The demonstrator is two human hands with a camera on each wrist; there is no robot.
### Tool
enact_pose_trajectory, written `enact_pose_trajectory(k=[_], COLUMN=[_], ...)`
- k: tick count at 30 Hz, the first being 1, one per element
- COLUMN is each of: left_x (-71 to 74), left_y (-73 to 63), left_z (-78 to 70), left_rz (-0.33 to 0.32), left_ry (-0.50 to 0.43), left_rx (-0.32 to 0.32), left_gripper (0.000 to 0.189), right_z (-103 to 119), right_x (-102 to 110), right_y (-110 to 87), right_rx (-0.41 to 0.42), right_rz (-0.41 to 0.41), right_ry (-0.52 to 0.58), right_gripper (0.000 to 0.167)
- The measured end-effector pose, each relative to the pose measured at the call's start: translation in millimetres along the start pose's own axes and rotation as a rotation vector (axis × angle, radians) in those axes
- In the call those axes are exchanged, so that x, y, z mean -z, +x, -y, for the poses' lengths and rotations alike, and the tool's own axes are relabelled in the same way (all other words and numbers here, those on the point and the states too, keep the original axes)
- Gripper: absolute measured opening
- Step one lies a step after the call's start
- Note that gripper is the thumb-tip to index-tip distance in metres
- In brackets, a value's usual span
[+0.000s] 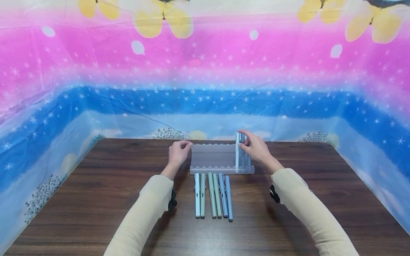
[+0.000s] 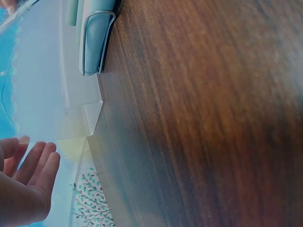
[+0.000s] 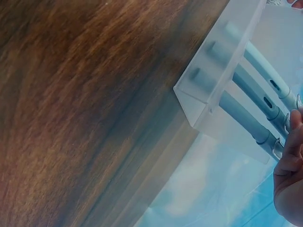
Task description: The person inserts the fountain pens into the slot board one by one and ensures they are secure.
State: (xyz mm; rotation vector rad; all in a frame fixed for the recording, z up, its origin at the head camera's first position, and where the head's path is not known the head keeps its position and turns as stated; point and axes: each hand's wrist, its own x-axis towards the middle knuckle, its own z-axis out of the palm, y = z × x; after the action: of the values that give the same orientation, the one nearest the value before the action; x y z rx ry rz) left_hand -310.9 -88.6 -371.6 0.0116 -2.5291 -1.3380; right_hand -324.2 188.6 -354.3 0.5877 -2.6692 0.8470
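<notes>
A frosted clear pen rack [image 1: 213, 155] with scalloped edges stands on the table. My left hand [image 1: 178, 153] pinches its upper left corner; in the left wrist view those fingers [image 2: 42, 165] meet the edge of the clear panel. At the rack's right end my right hand [image 1: 256, 146] holds a pale blue pen [image 1: 237, 153] near its top, thumb and forefinger on it. That pen stands in the rack, its lower end in the front trough. Beside it are two darker blue-grey pens [image 3: 244, 118], partly hidden by the right hand in the head view.
Several capped pens lie in a row before the rack: a pale blue pen [image 1: 197, 199], green pens [image 1: 213, 199] and blue pens [image 1: 229, 202]. The dark wood table [image 1: 128, 160] is enclosed by a printed cloth backdrop [image 1: 205, 99].
</notes>
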Motion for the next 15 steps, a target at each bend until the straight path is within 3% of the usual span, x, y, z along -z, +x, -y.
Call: enact_pose_trajectory(k=[15], left_x=[-0.2], left_y=[0.6], left_z=[0.7], left_rz=[-0.003], left_ry=[0.001], left_rx=[0.001], left_gripper=[0.022], right_z=[1.6], right_x=[-0.9], right_y=[2.8], right_rx=[-0.022], right_rz=[0.028], right_ry=[-0.022], right_gripper=[0.049])
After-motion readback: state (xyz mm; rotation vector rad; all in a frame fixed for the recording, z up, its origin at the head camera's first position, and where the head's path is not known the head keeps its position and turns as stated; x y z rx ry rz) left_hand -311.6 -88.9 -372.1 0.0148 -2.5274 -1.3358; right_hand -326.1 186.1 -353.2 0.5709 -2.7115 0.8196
